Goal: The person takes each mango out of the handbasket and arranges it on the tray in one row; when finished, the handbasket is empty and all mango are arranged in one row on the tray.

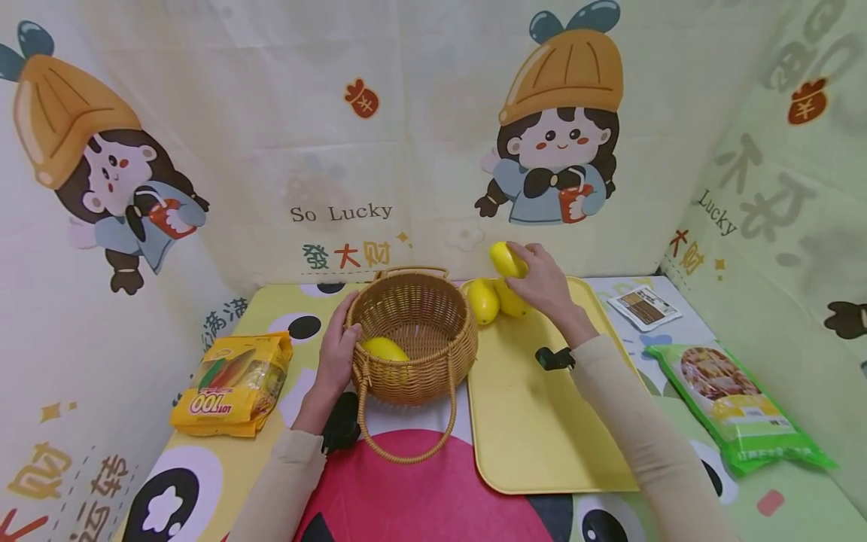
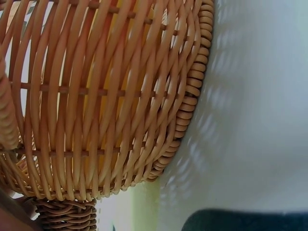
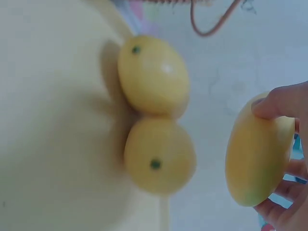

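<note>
Above the far tray edge [image 1: 581, 286], right grip [image 1: 542, 282] holds a mango [image 1: 505, 260] clear of the basket [image 1: 413, 384]; left grip [image 1: 336, 350] holds its rim.

The basket [image 1: 413, 382] looks ridged wicker — the fruits [image 1: 484, 301] smooth, faintly glossy.

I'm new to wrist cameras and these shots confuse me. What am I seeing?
There's no machine here: these are a person's bare hands. The wide picture comes from a head camera; the two closer ones come from a camera on each wrist. The left hand holds the side of a wicker basket with one yellow fruit inside. The right hand holds another fruit. Two more fruits sit at the far end of the yellow tray. Packages lie on either side.
</note>
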The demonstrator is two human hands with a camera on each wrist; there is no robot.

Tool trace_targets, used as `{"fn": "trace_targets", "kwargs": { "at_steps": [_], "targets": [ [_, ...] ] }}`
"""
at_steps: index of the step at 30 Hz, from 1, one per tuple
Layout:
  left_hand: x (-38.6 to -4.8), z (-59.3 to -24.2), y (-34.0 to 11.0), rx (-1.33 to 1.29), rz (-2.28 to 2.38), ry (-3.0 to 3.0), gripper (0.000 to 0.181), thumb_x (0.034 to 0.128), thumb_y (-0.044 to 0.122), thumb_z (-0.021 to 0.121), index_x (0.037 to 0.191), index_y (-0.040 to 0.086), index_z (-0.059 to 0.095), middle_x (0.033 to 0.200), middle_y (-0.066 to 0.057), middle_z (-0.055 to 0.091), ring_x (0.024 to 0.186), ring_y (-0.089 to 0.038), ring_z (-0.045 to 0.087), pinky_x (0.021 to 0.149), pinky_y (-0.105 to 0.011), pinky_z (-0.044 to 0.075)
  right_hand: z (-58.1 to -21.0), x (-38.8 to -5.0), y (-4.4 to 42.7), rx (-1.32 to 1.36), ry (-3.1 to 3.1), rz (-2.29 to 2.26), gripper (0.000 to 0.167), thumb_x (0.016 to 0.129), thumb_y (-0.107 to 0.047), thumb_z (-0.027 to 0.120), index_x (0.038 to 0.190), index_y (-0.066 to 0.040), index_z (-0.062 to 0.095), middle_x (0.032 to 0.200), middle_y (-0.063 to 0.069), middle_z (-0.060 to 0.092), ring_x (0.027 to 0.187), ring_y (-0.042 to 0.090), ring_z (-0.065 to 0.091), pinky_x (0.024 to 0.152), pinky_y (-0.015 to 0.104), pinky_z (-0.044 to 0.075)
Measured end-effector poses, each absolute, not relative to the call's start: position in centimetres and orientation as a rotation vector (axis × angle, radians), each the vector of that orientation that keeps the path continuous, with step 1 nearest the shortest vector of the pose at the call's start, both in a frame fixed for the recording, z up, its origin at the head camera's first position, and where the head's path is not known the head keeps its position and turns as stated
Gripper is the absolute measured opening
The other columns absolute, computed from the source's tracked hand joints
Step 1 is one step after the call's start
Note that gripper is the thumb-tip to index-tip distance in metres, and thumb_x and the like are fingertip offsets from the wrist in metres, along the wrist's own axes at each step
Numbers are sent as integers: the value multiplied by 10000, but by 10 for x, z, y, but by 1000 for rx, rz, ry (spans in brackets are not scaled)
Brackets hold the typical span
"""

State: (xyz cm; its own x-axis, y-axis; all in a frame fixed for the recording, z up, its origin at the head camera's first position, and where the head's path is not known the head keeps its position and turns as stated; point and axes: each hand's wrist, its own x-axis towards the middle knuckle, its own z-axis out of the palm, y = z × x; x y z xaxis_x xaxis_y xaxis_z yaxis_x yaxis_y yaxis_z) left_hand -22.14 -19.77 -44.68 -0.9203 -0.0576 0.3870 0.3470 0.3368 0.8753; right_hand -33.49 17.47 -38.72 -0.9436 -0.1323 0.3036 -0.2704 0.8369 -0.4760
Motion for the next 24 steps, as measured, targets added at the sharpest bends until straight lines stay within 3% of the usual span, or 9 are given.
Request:
{"fn": "trace_targets", "kwargs": {
  "at_steps": [12, 18, 24],
  "targets": [
    [-221, -449, -198, -254, -1618, -2248, 571, 980, 189, 406, 1536, 312, 359, 1578, 11, 378, 1407, -264, 408, 1136, -557, 361, -414, -341, 217, 162, -2841, 803, 705, 886, -259, 628, 1540, -172, 380, 1467, 233, 435, 1284, 422, 450, 1079, 600, 401],
    [-221, -448, -199, -244, -1660, -2254, 588, 979, 137, 402, 1555, 240, 340, 1597, -34, 357, 1436, -282, 378, 1163, -550, 332, -433, -341, 232, 157, -2895, 776, 679, 899, -255, 592, 1524, -86, 387, 1464, 286, 443, 1300, 469, 446, 1096, 608, 372],
    [-222, -446, -198, -248, -1669, -2252, 592, 976, 105, 394, 1560, 180, 331, 1604, -71, 344, 1445, -298, 369, 1166, -548, 327, -444, -338, 238, 117, -2937, 782, 684, 910, -272, 574, 1529, -68, 366, 1504, 290, 402, 1361, 482, 387, 1134, 614, 321]
  ]
}}
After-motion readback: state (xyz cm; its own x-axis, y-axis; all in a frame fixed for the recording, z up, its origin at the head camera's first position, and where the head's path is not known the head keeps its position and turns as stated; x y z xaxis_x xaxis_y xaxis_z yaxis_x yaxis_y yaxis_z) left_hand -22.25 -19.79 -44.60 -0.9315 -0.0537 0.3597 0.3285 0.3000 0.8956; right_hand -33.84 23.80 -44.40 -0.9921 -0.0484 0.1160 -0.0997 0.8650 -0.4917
